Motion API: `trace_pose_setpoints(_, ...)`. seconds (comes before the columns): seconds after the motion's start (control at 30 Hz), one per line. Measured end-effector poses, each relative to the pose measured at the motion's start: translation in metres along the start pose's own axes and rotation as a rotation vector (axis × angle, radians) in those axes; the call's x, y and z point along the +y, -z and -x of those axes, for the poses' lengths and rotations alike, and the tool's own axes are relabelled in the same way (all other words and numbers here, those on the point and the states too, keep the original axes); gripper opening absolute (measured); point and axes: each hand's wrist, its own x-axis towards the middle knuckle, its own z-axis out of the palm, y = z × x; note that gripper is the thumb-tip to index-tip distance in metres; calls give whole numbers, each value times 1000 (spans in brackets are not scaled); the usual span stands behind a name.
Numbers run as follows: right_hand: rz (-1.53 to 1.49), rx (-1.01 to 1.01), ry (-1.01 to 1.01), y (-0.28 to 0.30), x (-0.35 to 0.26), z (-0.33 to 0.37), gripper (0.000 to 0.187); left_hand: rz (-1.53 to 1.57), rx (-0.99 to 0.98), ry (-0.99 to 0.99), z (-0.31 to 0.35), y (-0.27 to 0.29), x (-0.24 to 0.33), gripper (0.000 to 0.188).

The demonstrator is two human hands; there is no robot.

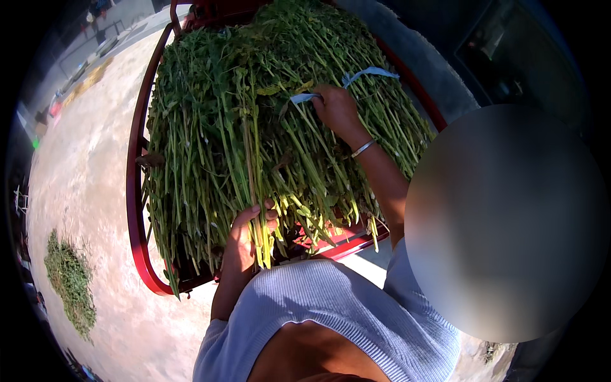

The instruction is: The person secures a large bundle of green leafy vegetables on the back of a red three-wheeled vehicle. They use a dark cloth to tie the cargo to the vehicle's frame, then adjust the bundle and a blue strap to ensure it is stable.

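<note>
My left hand (247,230) is closed around the cut lower ends of a few green stalks (261,239), at the near edge of a large pile of leafy stalks (197,127). Farther up the pile, my right hand (337,109), with a bracelet at its wrist, pinches a light blue strip (302,99). Beyond that hand, a second length of light blue strip (370,73) lies across the stalks; whether the two are joined I cannot tell. The pile rests in a red metal frame (135,165), with the leafy tops away from me and cut ends toward me.
Pale concrete ground (95,172) stretches to the left, with a small heap of cut greenery (70,280) on it. A dark vehicle or machine part (509,57) stands at the far right. A large blurred patch hides much of the right side.
</note>
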Motion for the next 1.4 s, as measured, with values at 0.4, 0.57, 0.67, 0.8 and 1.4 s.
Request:
trace_pose_setpoints(0.4,139,-242,-53,0,50,21,60,-175,294,-29,15,-17,-1,37)
trace_pose_setpoints(0.57,607,-465,-231,29,39,74,52,-76,178,58,9,0,-2,35)
trace_pose_setpoints(0.67,573,-455,-84,34,33,83,50,-125,199,27,5,-3,-3,35)
trace_pose_setpoints(0.8,-67,-559,-201,34,-10,77,44,-76,120,30,0,-8,-1,35)
trace_pose_setpoints(1.4,-430,-346,-251,-15,-114,125,38,-94,211,34,-18,-3,-15,28)
